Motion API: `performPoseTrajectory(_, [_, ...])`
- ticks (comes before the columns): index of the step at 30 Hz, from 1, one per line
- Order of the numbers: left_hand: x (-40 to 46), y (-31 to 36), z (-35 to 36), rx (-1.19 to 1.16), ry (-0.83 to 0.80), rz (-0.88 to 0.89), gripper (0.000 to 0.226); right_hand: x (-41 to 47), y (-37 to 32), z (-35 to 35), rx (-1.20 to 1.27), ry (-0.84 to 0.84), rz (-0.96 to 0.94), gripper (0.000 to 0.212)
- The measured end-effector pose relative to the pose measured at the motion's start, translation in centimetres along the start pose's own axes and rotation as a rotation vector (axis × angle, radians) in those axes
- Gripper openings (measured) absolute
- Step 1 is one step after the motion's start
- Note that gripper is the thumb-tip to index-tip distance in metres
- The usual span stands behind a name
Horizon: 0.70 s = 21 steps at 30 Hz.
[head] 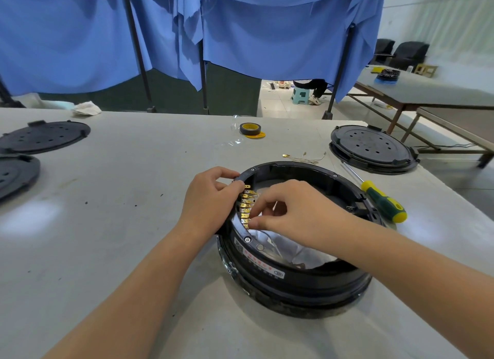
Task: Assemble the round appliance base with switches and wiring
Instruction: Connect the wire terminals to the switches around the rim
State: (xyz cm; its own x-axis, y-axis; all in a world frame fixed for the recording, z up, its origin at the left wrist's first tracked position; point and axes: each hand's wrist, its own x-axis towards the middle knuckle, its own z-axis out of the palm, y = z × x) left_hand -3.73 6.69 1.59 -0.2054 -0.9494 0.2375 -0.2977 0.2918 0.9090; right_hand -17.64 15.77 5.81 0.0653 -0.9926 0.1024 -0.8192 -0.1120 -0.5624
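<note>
1. I see the round black base (294,278) on the table (133,225), under both hands; white lining and wires lie inside.
2. My left hand (211,195) grips its left rim, fingers curled.
3. My right hand (291,211) pinches the brass terminals (246,206) between the hands.
4. A screwdriver (382,201) lies right of my right hand.

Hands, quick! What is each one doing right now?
Left hand: grips the black base rim.
Right hand: fingertips pinch at the gold terminals.
</note>
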Motion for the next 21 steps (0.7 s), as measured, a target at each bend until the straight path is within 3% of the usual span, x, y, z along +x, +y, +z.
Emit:
performPoseTrajectory(5, [0.0, 0.0, 0.1, 0.0, 0.003, 0.009, 0.01, 0.3, -0.6, 1.0, -0.106, 0.031, -0.047, 0.006])
performPoseTrajectory(11, [-0.1, 0.0, 0.2, -0.012, 0.02, 0.022, 0.01, 0.2, -0.7, 1.4, -0.14, 0.071, -0.066, 0.022])
performPoseTrajectory(21, [-0.1, 0.0, -0.2, -0.023, -0.018, 0.033, 0.009, 0.7, 0.5, -2.2, -0.032, 0.056, -0.036, 0.003])
